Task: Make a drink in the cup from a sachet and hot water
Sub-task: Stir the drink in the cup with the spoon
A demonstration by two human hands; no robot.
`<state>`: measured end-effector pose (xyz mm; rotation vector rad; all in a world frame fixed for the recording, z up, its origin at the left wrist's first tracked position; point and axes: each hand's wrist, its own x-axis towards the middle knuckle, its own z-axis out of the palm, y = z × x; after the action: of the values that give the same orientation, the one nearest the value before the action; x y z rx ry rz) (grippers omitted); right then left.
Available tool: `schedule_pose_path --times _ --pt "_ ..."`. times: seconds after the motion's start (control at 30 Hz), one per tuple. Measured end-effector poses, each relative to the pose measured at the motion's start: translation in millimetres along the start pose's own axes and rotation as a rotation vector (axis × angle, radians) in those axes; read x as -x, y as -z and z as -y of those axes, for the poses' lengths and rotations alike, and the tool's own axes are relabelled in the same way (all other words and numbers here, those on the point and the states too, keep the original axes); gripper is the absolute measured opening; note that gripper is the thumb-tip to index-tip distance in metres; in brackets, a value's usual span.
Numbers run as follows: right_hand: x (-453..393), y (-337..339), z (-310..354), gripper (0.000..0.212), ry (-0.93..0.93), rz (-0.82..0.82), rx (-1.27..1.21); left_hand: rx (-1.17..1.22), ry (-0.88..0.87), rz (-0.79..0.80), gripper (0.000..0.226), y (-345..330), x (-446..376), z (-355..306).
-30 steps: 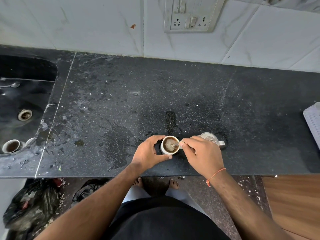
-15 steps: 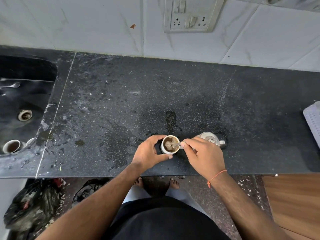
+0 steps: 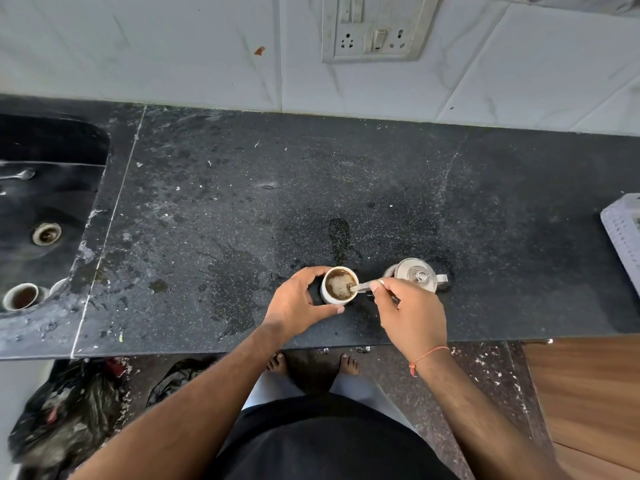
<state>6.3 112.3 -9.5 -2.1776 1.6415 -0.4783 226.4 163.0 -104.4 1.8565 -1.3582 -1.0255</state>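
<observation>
Head view: left hand (image 3: 298,304) steadies the filled cup (image 3: 340,285) while right hand (image 3: 412,315) (at three o'clock) pinches a stirring spoon (image 3: 363,287); only mixing seems left.

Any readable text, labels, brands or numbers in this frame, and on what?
None can be read.
Cup: plain white, no print showing.
Metal pot: no marking visible.
Switch and socket plate: no legible lettering.
White basket: no text.

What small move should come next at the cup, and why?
Probably keep stirring: the right hand pinches the spoon with its tip in the cup, the left hand steadies the cup, and the brown drink's surface looks patchy, not evenly mixed.
</observation>
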Motion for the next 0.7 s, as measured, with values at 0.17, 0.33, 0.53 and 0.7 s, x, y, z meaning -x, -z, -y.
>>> schedule_pose_path --times 0.17,0.33,0.53,0.7 --pt "9.1 -9.1 0.0 0.023 -0.339 0.018 -0.396 -0.002 -0.012 -0.005 0.078 -0.4 0.0 0.0" --pt "11.7 -9.3 -5.4 0.025 -0.588 -0.010 -0.698 -0.007 -0.036 -0.017 0.075 1.0 -0.3 -1.1" --pt "18.4 -8.1 -3.4 0.018 -0.763 -0.013 -0.926 -0.007 -0.036 -0.028 0.075 -0.1 -1.4 -1.3" --pt "19.5 -2.7 -2.8 0.017 -0.772 -0.023 -0.950 -0.010 -0.044 -0.016 0.075 0.5 -1.5 -0.9"
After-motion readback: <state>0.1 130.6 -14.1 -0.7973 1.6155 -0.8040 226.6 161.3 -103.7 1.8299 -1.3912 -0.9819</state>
